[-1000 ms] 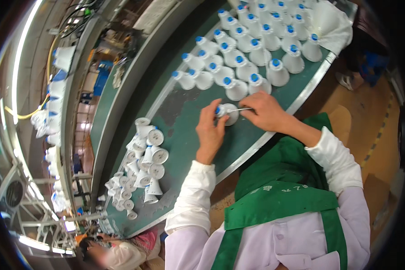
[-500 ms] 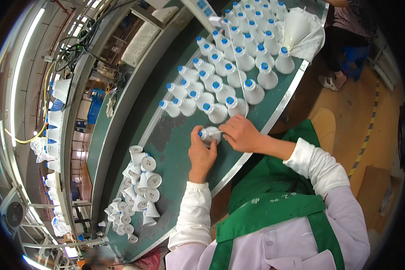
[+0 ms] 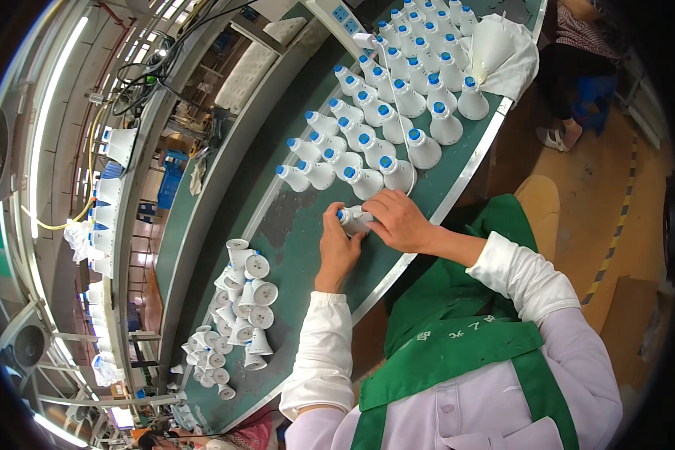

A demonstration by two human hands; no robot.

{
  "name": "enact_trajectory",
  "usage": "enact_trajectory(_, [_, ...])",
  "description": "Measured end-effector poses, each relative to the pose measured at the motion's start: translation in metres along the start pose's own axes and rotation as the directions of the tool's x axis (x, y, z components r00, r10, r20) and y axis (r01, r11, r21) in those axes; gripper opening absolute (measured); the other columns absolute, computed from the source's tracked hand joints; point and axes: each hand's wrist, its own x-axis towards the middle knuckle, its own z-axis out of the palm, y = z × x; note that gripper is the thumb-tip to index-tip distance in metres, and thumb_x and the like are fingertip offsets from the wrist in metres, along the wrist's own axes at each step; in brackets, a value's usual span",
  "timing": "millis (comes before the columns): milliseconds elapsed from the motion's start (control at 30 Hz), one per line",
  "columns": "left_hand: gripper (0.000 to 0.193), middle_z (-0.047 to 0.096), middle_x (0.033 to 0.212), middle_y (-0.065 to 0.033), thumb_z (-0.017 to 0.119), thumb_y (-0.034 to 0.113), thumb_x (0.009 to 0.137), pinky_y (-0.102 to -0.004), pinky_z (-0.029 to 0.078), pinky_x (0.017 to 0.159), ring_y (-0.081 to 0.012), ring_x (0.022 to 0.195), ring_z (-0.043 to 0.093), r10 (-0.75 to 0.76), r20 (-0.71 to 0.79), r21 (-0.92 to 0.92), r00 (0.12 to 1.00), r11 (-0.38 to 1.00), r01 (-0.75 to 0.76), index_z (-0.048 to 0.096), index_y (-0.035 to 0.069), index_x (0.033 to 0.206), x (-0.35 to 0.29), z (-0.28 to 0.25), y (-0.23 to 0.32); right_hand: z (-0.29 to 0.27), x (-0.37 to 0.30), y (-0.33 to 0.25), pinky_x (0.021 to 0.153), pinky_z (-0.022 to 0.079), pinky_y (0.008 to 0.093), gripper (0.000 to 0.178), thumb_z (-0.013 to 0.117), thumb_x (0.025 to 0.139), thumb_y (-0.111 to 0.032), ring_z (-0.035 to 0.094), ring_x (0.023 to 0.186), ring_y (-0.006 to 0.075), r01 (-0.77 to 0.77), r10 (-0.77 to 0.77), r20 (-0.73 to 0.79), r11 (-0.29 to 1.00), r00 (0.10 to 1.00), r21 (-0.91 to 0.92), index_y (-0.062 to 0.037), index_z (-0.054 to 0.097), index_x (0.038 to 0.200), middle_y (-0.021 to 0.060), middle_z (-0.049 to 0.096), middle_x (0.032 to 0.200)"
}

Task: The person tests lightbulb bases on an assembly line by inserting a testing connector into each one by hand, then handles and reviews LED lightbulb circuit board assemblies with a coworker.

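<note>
My left hand (image 3: 339, 249) is closed around a white cone-shaped piece (image 3: 355, 218) with a blue cap, tilted so that the cap points left. Fingers of my right hand (image 3: 399, 220) are bent together against the same piece from the right; what they pinch is hidden. A white cord (image 3: 400, 112) runs down among the standing pieces and ends near my right hand. Just beyond my hands, rows of similar white cones (image 3: 364, 182) stand upright with blue caps on top.
Capless white cones (image 3: 261, 316) lie heaped on the green table (image 3: 307, 270) at left. A white bag (image 3: 511, 64) holds a larger cone at the far right. Beyond the table runs a shelf with more cones (image 3: 106, 191). Another person's foot (image 3: 555, 138) shows at right.
My right fingers have come over the held cone, covering the thin white thing seen at their tips earlier. My left hand still grips the cone. The whole view has shifted slightly.
</note>
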Motion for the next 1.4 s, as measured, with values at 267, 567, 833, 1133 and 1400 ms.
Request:
enact_trajectory(267, [0.071,0.052,0.108,-0.0173,0.072,-0.001,0.067,-0.0346,0.049,0.077,-0.0284,0.089,0.060,0.001,-0.018,0.044,1.000,0.999,0.000,0.031,0.010,0.124,-0.002,0.003,0.002,0.022,-0.004,0.014,0.059,0.043,0.0413,0.008,0.058,0.078,-0.011,0.057,0.066,0.0300,-0.062,0.062,-0.038,0.998,0.997,0.019,-0.0047,0.055,0.077,0.0106,0.057,0.069])
enact_trajectory(567, [0.066,0.051,0.110,-0.0164,0.068,-0.006,0.068,-0.0348,0.051,0.078,-0.0277,0.093,0.060,-0.003,0.032,0.068,0.999,0.998,0.001,0.032,0.009,0.121,0.008,-0.005,-0.002,0.013,0.000,0.014,0.051,0.043,0.0420,0.011,0.057,0.075,-0.013,0.057,0.056,0.0320,-0.020,0.018,-0.056,1.000,0.998,-0.022,-0.0060,0.053,0.067,0.0110,0.055,0.057])
enact_trajectory(833, [0.067,0.047,0.115,-0.0196,0.071,0.019,0.071,-0.0371,0.041,0.090,-0.0319,0.105,0.051,-0.036,-0.031,-0.064,0.999,0.997,0.034,0.035,0.000,0.123,0.005,-0.005,-0.011,-0.010,-0.031,0.035,0.046,0.046,0.0434,0.016,0.054,0.075,-0.020,0.059,0.054,0.0304,0.013,0.006,0.182,0.995,0.983,-0.102,-0.0076,0.052,0.065,0.0125,0.055,0.057])
enact_trajectory(1133, [0.039,0.055,0.083,-0.0192,0.056,0.017,0.082,-0.0380,0.044,0.061,-0.0308,0.069,0.056,-0.005,-0.307,0.171,0.952,0.983,0.060,0.038,0.005,0.115,-0.002,0.012,0.013,-0.021,-0.030,0.021,0.056,0.045,0.0460,0.024,0.051,0.085,-0.023,0.058,0.061,0.0365,-0.117,0.107,0.216,0.993,0.970,0.031,-0.0033,0.052,0.071,0.0156,0.055,0.060])
enact_trajectory(1400, [0.043,0.058,0.097,-0.0214,0.057,0.016,0.079,-0.0396,0.046,0.076,-0.0335,0.085,0.059,-0.222,-0.256,0.054,0.941,0.968,0.244,0.045,-0.001,0.116,0.005,0.014,0.012,-0.020,-0.031,0.028,0.049,0.045,0.0425,0.019,0.057,0.077,-0.022,0.058,0.054,0.0320,-0.051,0.056,0.212,0.998,0.976,-0.028,-0.0067,0.052,0.065,0.0137,0.055,0.057])
